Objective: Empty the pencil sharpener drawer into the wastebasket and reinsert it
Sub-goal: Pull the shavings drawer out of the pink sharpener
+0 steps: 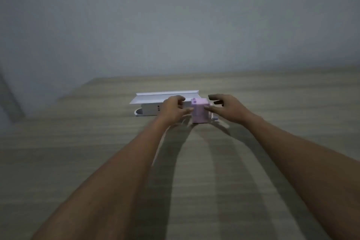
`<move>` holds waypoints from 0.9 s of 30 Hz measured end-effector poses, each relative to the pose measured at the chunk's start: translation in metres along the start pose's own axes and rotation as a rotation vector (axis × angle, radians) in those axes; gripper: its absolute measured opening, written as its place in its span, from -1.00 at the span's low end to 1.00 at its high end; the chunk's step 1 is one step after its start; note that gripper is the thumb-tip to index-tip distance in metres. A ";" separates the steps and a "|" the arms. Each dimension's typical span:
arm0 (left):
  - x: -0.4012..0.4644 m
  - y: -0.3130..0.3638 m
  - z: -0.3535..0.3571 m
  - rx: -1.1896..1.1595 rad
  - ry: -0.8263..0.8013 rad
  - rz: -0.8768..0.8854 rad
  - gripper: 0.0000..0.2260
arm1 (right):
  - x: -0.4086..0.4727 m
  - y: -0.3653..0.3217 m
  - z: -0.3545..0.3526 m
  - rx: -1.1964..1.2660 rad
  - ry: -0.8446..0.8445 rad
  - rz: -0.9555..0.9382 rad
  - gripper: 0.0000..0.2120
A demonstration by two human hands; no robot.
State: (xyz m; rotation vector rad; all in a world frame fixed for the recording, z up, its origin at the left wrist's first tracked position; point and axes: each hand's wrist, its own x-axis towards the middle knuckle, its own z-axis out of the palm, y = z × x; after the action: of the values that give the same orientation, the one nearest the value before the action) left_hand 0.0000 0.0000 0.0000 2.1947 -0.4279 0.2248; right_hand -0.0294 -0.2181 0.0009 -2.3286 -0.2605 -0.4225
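We find no text, brand or number we can read. The white rectangular plastic box (155, 110) behind the hands bears a few small dark marks, perhaps buttons or symbols, too blurred to tell.

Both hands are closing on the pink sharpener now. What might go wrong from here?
1. The pencil sharpener is small and stands upright; a push from the left hand or right hand may tip it.
2. The white box sits right behind, so it may get knocked.
3. No wastebasket is in view; shavings may spill on the table.
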 end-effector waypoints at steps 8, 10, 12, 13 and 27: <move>0.012 -0.014 0.025 -0.198 -0.027 0.043 -0.56 | 0.005 0.012 0.015 0.277 -0.010 0.023 -0.47; 0.009 -0.013 0.020 -0.222 -0.046 0.036 -0.55 | 0.005 0.009 0.015 0.300 -0.018 0.017 -0.49; 0.003 -0.008 0.013 -0.232 -0.071 0.037 -0.54 | 0.000 0.002 0.013 0.317 -0.026 0.016 -0.50; -0.001 -0.006 0.009 -0.234 -0.079 0.039 -0.54 | -0.003 -0.002 0.012 0.329 -0.029 0.025 -0.51; -0.138 0.040 -0.068 -0.323 -0.103 0.031 -0.58 | -0.106 -0.101 -0.011 0.374 -0.121 0.012 -0.50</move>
State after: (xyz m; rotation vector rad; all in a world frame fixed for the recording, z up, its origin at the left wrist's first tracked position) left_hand -0.1437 0.0619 0.0279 1.8888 -0.5177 0.0536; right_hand -0.1610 -0.1614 0.0326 -1.9886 -0.3515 -0.2056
